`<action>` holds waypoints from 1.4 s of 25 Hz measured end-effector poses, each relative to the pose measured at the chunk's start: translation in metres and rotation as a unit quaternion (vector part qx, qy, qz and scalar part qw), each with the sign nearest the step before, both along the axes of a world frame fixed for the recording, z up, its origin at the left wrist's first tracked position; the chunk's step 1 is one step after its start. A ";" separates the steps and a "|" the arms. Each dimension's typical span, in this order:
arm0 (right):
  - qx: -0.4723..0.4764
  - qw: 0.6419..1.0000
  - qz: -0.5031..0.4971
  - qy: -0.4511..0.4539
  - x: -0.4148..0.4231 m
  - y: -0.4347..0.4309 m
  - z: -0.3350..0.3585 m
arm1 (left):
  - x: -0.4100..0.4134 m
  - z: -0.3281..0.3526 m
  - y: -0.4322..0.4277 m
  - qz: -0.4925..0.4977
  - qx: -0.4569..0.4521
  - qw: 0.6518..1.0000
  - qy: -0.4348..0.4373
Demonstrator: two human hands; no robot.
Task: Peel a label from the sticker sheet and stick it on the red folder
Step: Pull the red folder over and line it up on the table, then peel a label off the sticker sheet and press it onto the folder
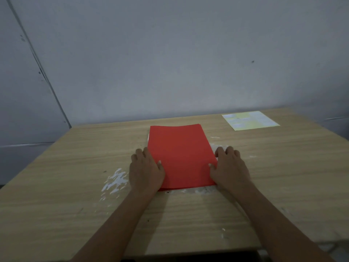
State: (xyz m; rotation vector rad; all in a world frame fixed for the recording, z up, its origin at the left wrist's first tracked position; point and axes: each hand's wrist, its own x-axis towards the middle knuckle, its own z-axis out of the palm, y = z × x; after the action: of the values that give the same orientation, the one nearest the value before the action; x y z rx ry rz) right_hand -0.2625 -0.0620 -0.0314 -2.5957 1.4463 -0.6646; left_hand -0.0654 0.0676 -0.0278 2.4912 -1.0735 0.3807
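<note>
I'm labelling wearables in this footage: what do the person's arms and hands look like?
Both are bare: the left hand and right hand wear no gloves or visible rings, and the left forearm and right forearm show no sleeves, watch or bands.

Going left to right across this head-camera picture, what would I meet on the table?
White scuffed patch → left hand → red folder → right hand → sticker sheet, lying farther back.
</note>
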 end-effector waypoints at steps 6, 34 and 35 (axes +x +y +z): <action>0.109 0.987 0.110 0.046 0.031 -0.013 -0.022 | -0.009 -0.016 -0.024 -0.206 0.078 0.975 -0.009; 0.113 0.982 -0.019 -0.147 -0.063 -0.179 0.001 | -0.076 -0.014 -0.219 -0.318 0.044 0.945 0.062; 0.115 0.981 -0.035 -0.152 -0.066 -0.195 0.002 | -0.078 -0.012 -0.238 -0.320 0.043 0.944 0.067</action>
State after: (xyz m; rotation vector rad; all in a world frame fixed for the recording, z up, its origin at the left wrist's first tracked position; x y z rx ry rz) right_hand -0.3284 -0.2566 -0.0296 -2.1691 1.4266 -0.8075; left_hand -0.1429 -0.1701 -0.0398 2.0363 -1.7713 -0.0328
